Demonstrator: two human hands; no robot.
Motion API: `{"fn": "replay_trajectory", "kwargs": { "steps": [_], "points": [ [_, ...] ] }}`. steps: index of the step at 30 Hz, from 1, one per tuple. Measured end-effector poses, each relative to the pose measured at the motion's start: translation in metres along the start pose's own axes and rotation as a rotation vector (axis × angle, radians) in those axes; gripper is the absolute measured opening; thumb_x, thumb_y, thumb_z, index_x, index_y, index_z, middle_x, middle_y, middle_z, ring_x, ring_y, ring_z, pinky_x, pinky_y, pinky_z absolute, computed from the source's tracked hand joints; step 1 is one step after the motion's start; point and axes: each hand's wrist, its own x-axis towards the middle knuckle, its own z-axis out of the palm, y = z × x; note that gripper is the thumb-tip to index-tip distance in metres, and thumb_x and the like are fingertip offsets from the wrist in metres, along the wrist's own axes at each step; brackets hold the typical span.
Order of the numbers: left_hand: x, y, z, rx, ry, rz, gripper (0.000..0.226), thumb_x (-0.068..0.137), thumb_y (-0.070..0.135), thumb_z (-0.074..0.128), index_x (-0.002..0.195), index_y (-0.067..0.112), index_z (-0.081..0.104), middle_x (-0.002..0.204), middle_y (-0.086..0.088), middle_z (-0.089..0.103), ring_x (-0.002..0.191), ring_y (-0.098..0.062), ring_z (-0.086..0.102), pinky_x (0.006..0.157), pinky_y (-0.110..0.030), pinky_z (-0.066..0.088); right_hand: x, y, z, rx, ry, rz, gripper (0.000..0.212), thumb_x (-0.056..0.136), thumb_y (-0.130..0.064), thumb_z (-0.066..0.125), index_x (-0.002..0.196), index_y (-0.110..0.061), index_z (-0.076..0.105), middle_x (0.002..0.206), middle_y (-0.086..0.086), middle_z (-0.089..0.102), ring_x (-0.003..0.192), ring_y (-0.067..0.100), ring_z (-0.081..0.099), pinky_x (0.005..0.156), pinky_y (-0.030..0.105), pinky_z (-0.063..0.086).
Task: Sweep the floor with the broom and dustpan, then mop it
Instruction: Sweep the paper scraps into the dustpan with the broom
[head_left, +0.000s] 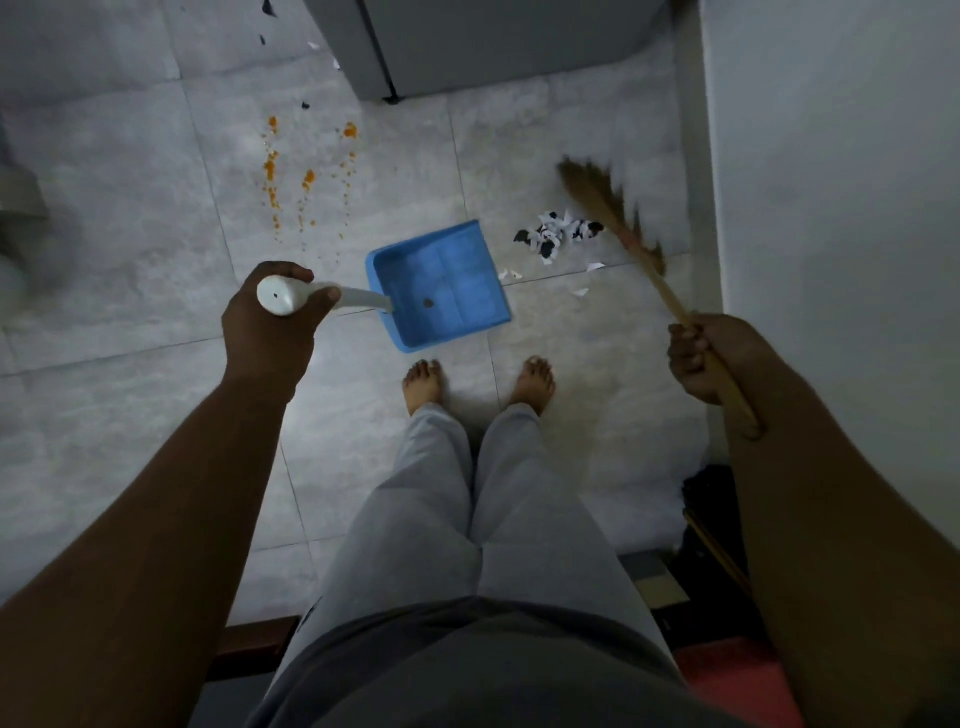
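Note:
My left hand (270, 317) grips the white handle (311, 296) of a blue dustpan (441, 283), which rests on the grey tiled floor (130, 234) just ahead of my bare feet. My right hand (698, 358) grips the wooden handle of a straw broom (605, 202). The blurred bristles hover just right of a pile of black and white paper scraps (553, 234). That pile lies to the right of the dustpan's open side. Orange crumbs or stains (306, 176) are scattered on the tiles to the left of and beyond the pan.
A grey appliance or cabinet (467, 41) stands at the top centre. A white wall (831, 182) runs close along the right. A few dark and white scraps (306, 47) lie near the cabinet's left. Dark objects (711, 519) sit by the wall behind my right leg.

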Motion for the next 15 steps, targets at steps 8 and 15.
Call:
{"fn": "replay_trajectory", "kwargs": {
  "steps": [8, 15],
  "points": [
    [0.002, 0.007, -0.001, -0.029, -0.011, 0.02, 0.025, 0.078, 0.024, 0.082, 0.095, 0.019, 0.065, 0.087, 0.016, 0.063, 0.078, 0.003, 0.057, 0.074, -0.017, 0.049, -0.058, 0.026, -0.059, -0.013, -0.027, -0.073, 0.033, 0.104, -0.027, 0.032, 0.079, -0.012, 0.048, 0.045, -0.007, 0.04, 0.029, 0.002, 0.032, 0.028, 0.013, 0.023],
    [0.009, -0.001, -0.006, -0.025, -0.018, 0.058, 0.026, 0.078, 0.021, 0.081, 0.097, 0.014, 0.065, 0.098, 0.003, 0.065, 0.085, -0.007, 0.059, 0.075, -0.02, 0.051, -0.03, 0.002, -0.05, -0.052, 0.058, -0.072, 0.036, 0.105, -0.027, 0.028, 0.077, -0.014, 0.045, 0.046, -0.009, 0.04, 0.031, 0.002, 0.032, 0.03, 0.015, 0.024]
  ]
}}
